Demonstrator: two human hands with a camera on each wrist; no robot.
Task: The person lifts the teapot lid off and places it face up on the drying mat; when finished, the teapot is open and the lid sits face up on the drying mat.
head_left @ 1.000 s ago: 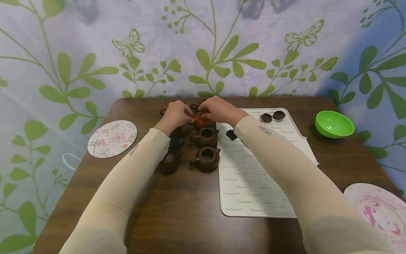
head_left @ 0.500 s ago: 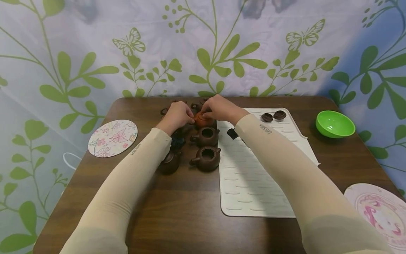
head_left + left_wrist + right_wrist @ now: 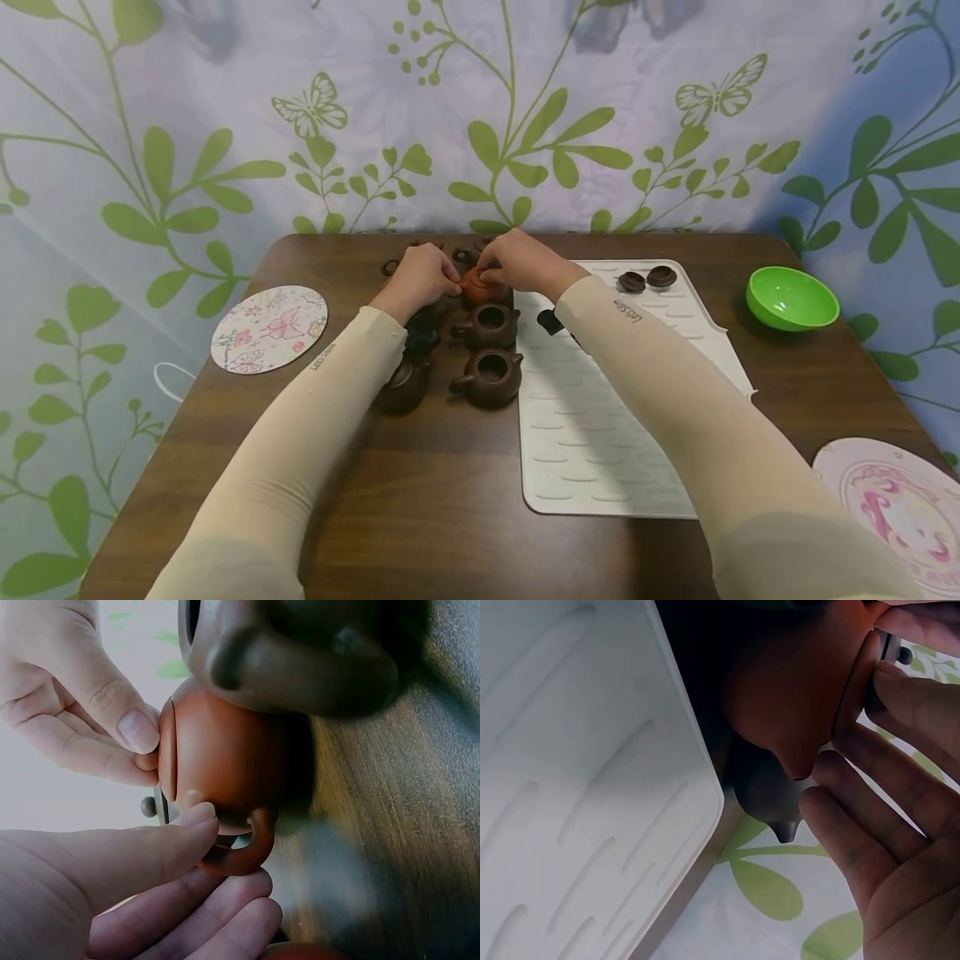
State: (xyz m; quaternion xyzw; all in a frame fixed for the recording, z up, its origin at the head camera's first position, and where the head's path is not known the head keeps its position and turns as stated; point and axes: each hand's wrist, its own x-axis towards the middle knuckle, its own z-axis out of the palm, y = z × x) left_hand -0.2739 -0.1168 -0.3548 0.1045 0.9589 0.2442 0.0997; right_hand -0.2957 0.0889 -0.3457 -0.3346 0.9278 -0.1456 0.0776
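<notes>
A small orange-red teapot (image 3: 486, 291) with its lid seated stands in the back part of a cluster of dark teapots. My left hand (image 3: 417, 277) pinches its loop handle (image 3: 259, 844) between thumb and fingers. From the other side, my right hand (image 3: 521, 262) pinches the lid's knob (image 3: 146, 760); in the right wrist view its lower fingers spread near the spout (image 3: 799, 761). Nearer me are two lidless brown teapots, one behind (image 3: 483, 335) and one in front (image 3: 489, 395). Another dark teapot (image 3: 402, 392) sits beside my left sleeve, partly hidden.
A white ridged mat (image 3: 577, 450) lies right of the teapots, bearing two brown lids (image 3: 632, 283) and a black piece (image 3: 550, 322). Farther right are a green bowl (image 3: 792, 298) and a pink round mat (image 3: 892, 500). A patterned round mat (image 3: 270, 329) lies at left.
Both hands keep their hold on the orange-red teapot and its lid knob, with hardly any motion. The head view has tilted very slightly upward.
</notes>
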